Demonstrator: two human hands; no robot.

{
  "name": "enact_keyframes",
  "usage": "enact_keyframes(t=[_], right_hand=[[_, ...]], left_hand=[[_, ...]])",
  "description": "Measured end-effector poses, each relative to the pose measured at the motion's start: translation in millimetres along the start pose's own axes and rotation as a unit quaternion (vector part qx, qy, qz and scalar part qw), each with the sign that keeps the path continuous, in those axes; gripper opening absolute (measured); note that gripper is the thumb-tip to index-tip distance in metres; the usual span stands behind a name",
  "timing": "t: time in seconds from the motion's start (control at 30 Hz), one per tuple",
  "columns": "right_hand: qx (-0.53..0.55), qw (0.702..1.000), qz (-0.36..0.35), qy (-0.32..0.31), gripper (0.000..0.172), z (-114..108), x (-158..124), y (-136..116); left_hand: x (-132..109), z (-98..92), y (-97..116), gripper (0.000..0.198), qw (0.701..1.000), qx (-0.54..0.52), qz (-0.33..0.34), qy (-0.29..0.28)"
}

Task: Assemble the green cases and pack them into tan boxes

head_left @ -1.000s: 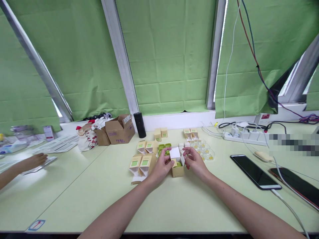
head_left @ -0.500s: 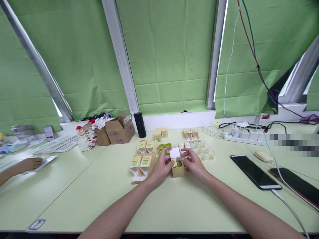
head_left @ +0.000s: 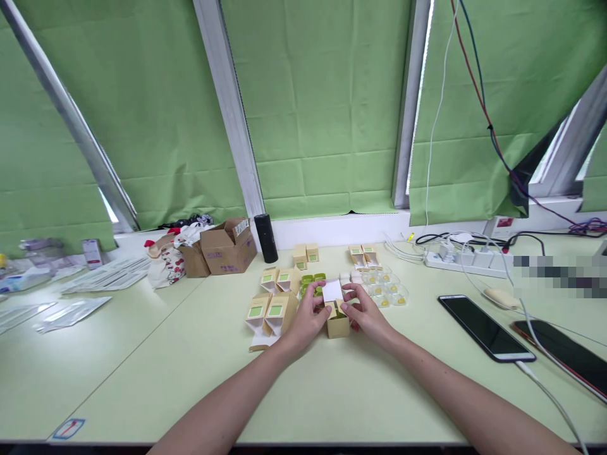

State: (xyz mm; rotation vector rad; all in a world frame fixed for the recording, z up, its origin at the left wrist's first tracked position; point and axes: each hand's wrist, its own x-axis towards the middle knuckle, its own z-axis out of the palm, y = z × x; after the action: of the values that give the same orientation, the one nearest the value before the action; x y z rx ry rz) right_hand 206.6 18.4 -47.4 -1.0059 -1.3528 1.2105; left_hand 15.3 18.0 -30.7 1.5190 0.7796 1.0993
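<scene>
A small kraft cardboard box (head_left: pixel 338 327) stands on the table with its white-lined lid (head_left: pixel 332 291) raised at the back. Something green shows inside, partly covered by the side flaps. My left hand (head_left: pixel 309 316) grips the box's left side, thumb on the left flap. On the right side, my right hand (head_left: pixel 364 311) is closed round the box, its thumb on the right flap. Just behind the hands sit several green cups (head_left: pixel 313 278) and small white pieces (head_left: pixel 349 277). To the left stand more kraft boxes (head_left: pixel 279 309) with green labels.
Clear plastic trays with yellow bits (head_left: pixel 386 291) lie right of the box. A phone (head_left: pixel 486 327) with a cable and a power strip (head_left: pixel 469 260) are farther right. A large carton (head_left: pixel 230 246) and a black cylinder (head_left: pixel 266 238) stand back left. Silvery packets (head_left: pixel 73 314) lie far left.
My right thumb has moved left onto the right flap, which now folds further over the box opening. A co-worker's hand at far left has gone out of view, leaving the packet on the table.
</scene>
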Motion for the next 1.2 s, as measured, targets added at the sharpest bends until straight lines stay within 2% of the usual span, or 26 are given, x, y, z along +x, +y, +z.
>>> enact_keyframes(t=[0.67,0.87,1.0,1.2], right_hand=[[-0.020,1.000,0.002,-0.010,0.058,0.2,0.5,-0.5],[-0.022,1.000,0.004,-0.003,0.056,1.6,0.8,-0.3],[-0.022,1.000,0.003,-0.008,0.057,1.4,1.0,-0.1],[-0.029,0.999,-0.009,-0.012,0.058,-0.6,1.4,1.4]], left_hand=[[-2.6,1.3,0.2,0.063,1.000,0.006,0.007,0.021],[-1.1,0.0,-3.0,0.050,1.000,0.007,0.009,0.001],[-2.1,1.2,-0.1,0.038,0.999,0.037,0.016,0.007],[-2.6,2.8,2.5,0.035,0.999,0.043,0.011,0.018]])
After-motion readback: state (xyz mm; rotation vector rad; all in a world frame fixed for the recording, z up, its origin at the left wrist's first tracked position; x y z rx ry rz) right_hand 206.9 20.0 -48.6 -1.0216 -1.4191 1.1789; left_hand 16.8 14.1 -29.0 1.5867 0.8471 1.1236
